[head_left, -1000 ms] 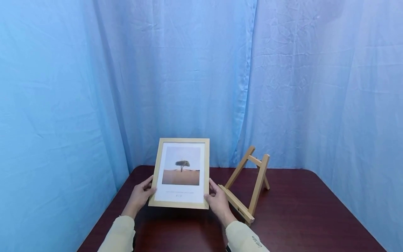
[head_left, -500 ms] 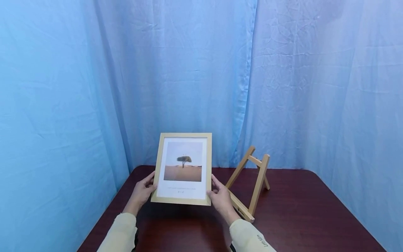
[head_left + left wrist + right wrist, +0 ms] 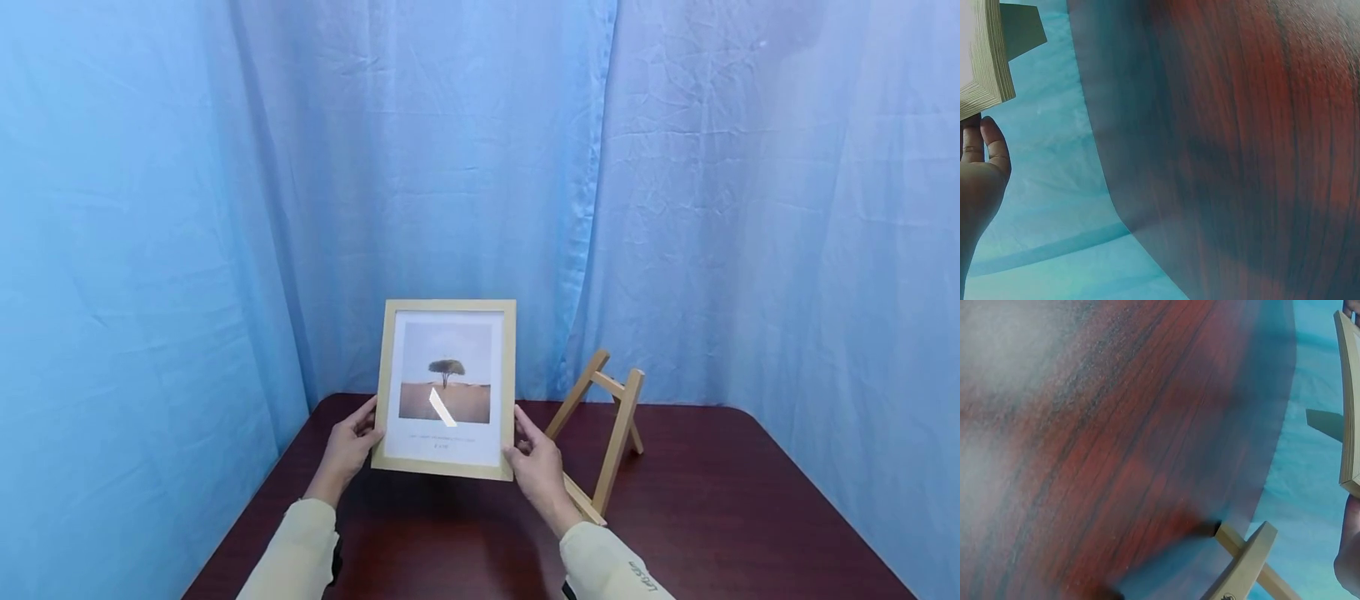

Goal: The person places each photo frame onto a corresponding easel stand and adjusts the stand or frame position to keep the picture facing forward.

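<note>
Both hands hold a picture frame (image 3: pixel 508 375) with a pale wood border, its picture of a lone tree facing the head camera. My left hand (image 3: pixel 349 446) grips the lower left side, thumb at the front and fingers toward the back. On the opposite side, my right hand (image 3: pixel 538 467) pinches the lower right edge the same way. The frame leans back slightly above the table, and a bright reflection crosses its glass. In the left wrist view, a corner of the frame (image 3: pixel 997 69) shows with a dark flap behind it. A small wooden easel (image 3: pixel 618 437) stands just right of my right hand.
The dark red-brown table (image 3: pixel 720 500) has rounded far corners. Blue curtains (image 3: pixel 465 167) hang behind it and along both sides. The easel's lower ledge (image 3: pixel 1241 569) appears at the bottom of the right wrist view, and my right forearm partly hides it in the head view.
Both hands have raised the picture frame and shifted it a little to the right, and it overlaps the curtain more. A bright reflection has appeared on the glass. The easel stays in place.
</note>
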`<state>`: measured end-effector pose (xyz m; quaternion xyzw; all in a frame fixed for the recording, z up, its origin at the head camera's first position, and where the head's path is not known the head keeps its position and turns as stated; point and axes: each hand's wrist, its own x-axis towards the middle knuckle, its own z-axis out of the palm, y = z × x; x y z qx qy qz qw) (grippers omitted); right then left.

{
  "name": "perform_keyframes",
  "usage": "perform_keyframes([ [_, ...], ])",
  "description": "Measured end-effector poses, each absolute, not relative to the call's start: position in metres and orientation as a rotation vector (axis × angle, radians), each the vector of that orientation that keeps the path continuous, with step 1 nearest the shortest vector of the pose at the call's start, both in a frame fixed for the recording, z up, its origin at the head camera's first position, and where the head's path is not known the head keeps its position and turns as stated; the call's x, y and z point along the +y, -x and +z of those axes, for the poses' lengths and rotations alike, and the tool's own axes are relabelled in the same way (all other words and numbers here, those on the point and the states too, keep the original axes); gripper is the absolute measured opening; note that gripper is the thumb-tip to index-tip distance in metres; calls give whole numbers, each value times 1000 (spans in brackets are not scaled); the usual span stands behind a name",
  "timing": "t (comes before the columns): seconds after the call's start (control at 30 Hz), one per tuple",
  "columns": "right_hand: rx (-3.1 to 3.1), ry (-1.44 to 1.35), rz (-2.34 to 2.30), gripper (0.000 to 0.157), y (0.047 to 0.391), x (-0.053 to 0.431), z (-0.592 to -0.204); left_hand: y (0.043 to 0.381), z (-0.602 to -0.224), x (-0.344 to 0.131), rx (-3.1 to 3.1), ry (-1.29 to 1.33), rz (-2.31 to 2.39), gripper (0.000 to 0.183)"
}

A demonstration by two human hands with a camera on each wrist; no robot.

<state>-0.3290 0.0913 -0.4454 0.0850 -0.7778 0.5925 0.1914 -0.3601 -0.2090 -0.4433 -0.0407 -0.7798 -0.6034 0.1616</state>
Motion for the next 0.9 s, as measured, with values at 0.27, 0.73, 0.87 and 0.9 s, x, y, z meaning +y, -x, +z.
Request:
perform_keyframes([
  [0.27,-2162,-262,1674,66,325,100,-440,366,-439,-201,-2176,151,-1754,56],
  [0.73,-2155,-255,1658,71,319,118,-436,373,-427,-179,-2141,194,-1797,55],
  [0.87,-2150,-252,1661,71,316,121,-434,376,-427,-175,-2129,209,-1810,56],
  [0.9,-2148,-255,1656,71,315,123,-434,377,-426,-174,-2122,218,-1814,56],
])
